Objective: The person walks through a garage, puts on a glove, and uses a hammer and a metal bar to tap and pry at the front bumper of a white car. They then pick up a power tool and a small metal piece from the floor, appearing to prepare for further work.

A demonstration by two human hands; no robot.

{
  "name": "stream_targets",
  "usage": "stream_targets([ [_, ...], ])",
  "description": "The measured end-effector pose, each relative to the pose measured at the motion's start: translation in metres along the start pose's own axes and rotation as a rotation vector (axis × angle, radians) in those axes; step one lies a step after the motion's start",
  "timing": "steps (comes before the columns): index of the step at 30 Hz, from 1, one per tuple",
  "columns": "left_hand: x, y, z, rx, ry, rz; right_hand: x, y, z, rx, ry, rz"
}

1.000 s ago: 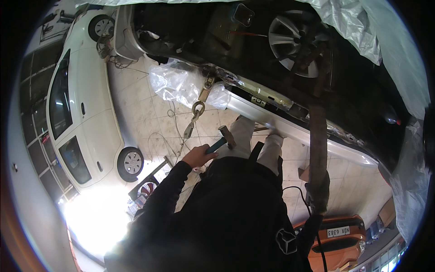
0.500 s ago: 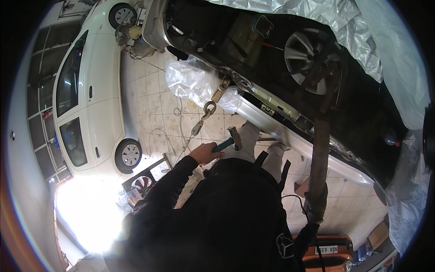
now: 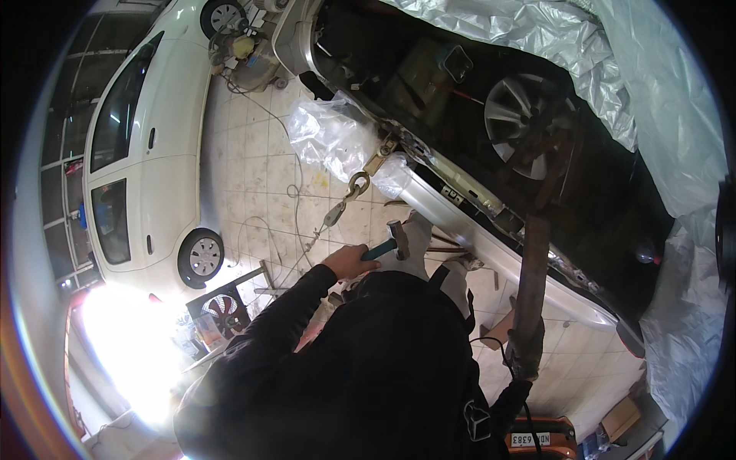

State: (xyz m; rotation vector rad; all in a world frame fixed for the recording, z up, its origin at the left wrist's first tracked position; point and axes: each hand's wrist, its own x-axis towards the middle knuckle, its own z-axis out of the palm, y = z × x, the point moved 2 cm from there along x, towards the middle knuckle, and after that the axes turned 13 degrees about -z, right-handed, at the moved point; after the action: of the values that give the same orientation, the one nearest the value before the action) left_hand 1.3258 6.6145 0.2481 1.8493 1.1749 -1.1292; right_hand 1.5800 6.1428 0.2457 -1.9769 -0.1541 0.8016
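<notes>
A hammer (image 3: 387,246) is gripped in the closed left hand (image 3: 349,262); a chain hook (image 3: 356,185) hangs at twelve o'clock. The right hand's state cannot be told, hidden behind the dark torso (image 3: 383,368).

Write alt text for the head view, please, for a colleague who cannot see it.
A person's left hand grips a teal-handled hammer near a silver car body panel, in a tiled workshop. The right hand holds a long rusty bar upright. A white car stands at left.
</notes>
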Motion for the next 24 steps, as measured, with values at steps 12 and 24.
stream_targets([
  [12,-0.014,-0.013,0.030,-0.036,-0.025,-0.047,0.003,0.007,-0.006,-0.078,-0.090,-0.044],
  [24,-0.027,-0.015,0.035,0.001,-0.035,-0.090,0.000,0.006,-0.004,-0.050,-0.034,0.068],
])
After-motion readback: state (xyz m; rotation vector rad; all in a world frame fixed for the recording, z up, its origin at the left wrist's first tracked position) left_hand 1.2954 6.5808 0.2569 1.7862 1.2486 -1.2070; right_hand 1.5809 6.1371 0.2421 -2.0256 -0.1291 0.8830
